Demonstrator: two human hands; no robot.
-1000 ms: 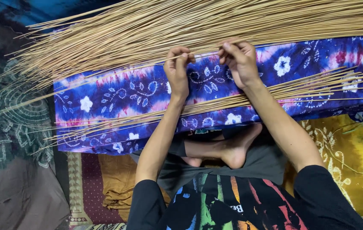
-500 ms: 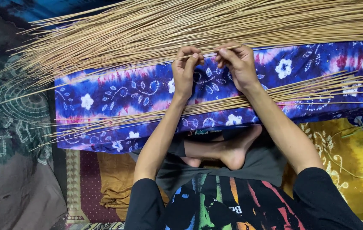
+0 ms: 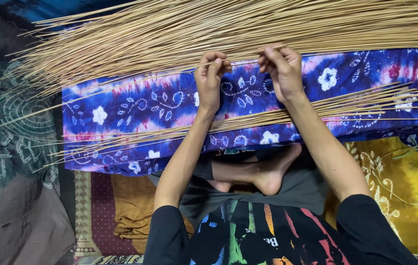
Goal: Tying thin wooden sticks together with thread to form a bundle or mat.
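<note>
A big heap of thin tan sticks [image 3: 179, 34] lies across the far edge of a blue and purple tie-dye cushion [image 3: 140, 110]. My left hand [image 3: 210, 78] and my right hand [image 3: 281, 68] each pinch the same single thin stick [image 3: 240, 62], which runs between them at the near edge of the heap. A smaller bundle of sticks [image 3: 366, 100] lies across the cushion's near side, passing under both my forearms.
My bare foot [image 3: 267, 172] rests just below the cushion, above my dark shorts. A yellow patterned cloth [image 3: 405, 186] lies at the right, a dark green patterned cloth [image 3: 8, 132] at the left, a brown and maroon mat [image 3: 115, 206] below the cushion.
Both hands shifted slightly along the held stick, the right one moving a little to the right and up. The heap and the bundle stay in place.
</note>
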